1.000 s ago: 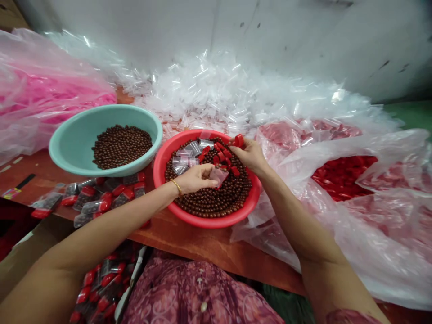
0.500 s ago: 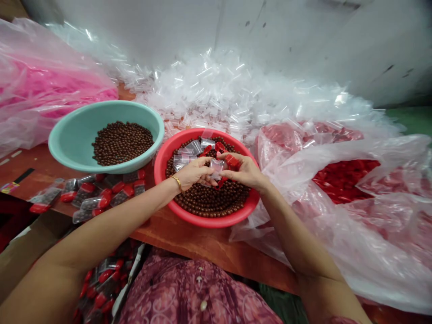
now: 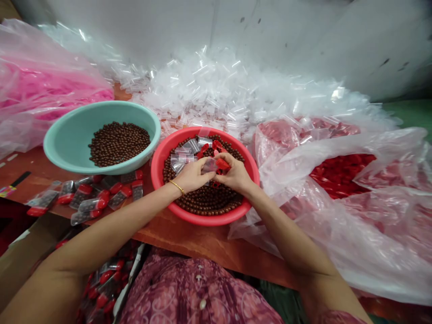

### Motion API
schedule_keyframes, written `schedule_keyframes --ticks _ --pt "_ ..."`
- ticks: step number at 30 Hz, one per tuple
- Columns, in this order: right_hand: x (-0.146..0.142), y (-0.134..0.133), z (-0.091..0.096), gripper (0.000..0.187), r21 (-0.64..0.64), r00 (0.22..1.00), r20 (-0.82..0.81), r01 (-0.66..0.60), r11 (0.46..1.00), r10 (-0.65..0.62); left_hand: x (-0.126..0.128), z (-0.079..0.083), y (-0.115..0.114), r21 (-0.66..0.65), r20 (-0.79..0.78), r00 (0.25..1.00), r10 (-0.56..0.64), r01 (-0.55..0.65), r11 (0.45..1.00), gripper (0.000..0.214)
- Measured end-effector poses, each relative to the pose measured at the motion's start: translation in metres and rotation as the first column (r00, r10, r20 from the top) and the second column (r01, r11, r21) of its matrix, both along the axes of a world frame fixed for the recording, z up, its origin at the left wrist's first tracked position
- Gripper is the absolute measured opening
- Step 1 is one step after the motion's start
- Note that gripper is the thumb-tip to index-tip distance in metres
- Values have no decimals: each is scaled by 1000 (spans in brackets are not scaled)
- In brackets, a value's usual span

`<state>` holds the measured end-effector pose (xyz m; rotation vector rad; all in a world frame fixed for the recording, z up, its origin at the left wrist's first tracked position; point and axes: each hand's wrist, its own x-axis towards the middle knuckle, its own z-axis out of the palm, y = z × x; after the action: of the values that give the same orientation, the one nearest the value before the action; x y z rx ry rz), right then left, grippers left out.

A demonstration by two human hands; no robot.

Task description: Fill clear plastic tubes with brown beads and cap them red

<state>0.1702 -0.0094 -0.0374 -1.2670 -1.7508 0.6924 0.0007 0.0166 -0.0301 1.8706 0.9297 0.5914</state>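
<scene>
Both hands meet over a red basin (image 3: 205, 219) full of brown beads (image 3: 209, 202). My left hand (image 3: 194, 176), with a gold bangle at the wrist, is closed on a clear plastic container (image 3: 209, 165). My right hand (image 3: 235, 174) grips a red cap (image 3: 222, 164) at the container's right end; whether the two parts are joined I cannot tell. Empty clear containers (image 3: 182, 157) and loose red caps (image 3: 218, 145) lie on the beads behind my fingers.
A turquoise basin (image 3: 67, 148) with brown beads stands left. Filled red-capped containers (image 3: 96, 198) lie before it, more in a box (image 3: 108, 288) below. Clear containers (image 3: 216, 90) heap along the wall; a bag of red caps (image 3: 337, 175) lies right, a pink-filled bag (image 3: 50, 90) far left.
My hands have drawn closer together around the container and red cap, and my left fingers have curled in further. The whole view has shifted slightly.
</scene>
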Motion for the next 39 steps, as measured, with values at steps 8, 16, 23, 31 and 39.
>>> schedule_keyframes --ticks 8,16,23,31,39 --pt "-6 -6 5 37 153 955 264 -179 972 134 8 13 -6 59 -237 961 143 -133 989 62" --pt "-10 -8 3 32 243 959 279 -112 964 41 7 17 -5 74 -69 956 285 -280 957 45" --pt "-5 -10 9 31 165 986 141 -112 980 89 6 15 -6 229 -69 975 212 -191 954 25" --pt "0 -12 11 19 118 999 -7 -41 992 43 -1 8 -2 247 -119 989 82 -50 968 21" --pt "3 -12 11 18 194 989 23 -146 970 144 0 8 -7 309 -213 977 -34 100 946 17"
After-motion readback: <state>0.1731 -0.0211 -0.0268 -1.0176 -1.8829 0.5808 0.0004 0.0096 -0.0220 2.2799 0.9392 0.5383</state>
